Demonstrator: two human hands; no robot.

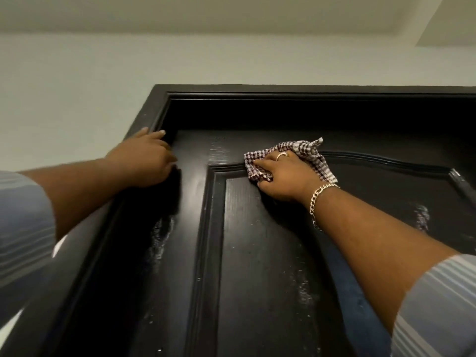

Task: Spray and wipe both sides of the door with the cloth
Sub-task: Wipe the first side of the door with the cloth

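Head view looks steeply up a black panelled door point(257, 253) set in a black frame point(159, 104), with a pale wall point(77, 86) and ceiling point(206, 11) above. Right hand point(283, 176) lies on a checked cloth point(309, 155), pressing it flat to the door at the top left corner of the raised panel moulding; the fingers spread over the bunched fabric and the thumb rests beside it. A ring point(280, 155) sits on one finger and a chain bracelet point(318, 199) circles the wrist. Left hand point(146, 158) rests at the door's upper left edge by the frame, fingers reaching towards the gap; it seems to hold nothing, though blur hides the fingertips. Whitish wet streaks point(159, 238) mark the door below both hands. Striped sleeves point(23, 222) cover both upper arms.
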